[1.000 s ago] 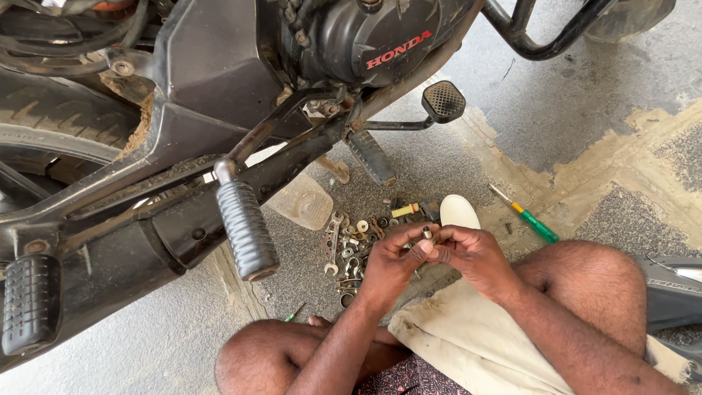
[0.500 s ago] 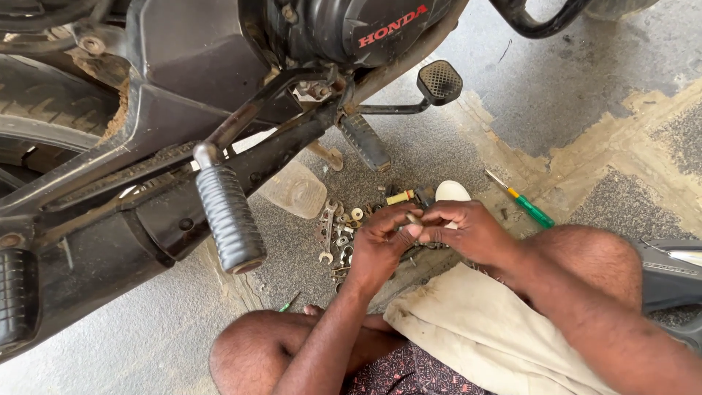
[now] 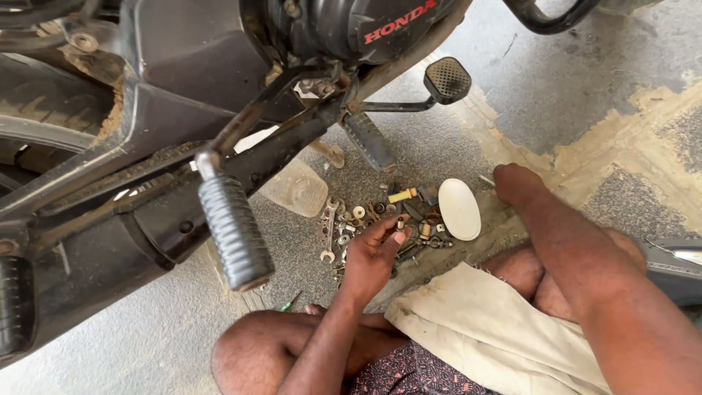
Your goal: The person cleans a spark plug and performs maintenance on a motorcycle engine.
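Left hand [image 3: 371, 256] pinches small bolt [image 3: 399, 225] over hardware pile [image 3: 380, 223] on floor [image 3: 585, 95]; right hand [image 3: 515, 183] fisted, contents indiscernible. Bolt light, rigid, likely greasy; grip shank.

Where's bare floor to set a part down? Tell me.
Bare concrete lies beyond the right hand, toward the cracked patch, and at lower left under the ribbed footpeg. Crowded: the heap of nuts and washers between the left hand, the white oval dish and the footrest.

Right hand [image 3: 515, 183] hides screwdriver.
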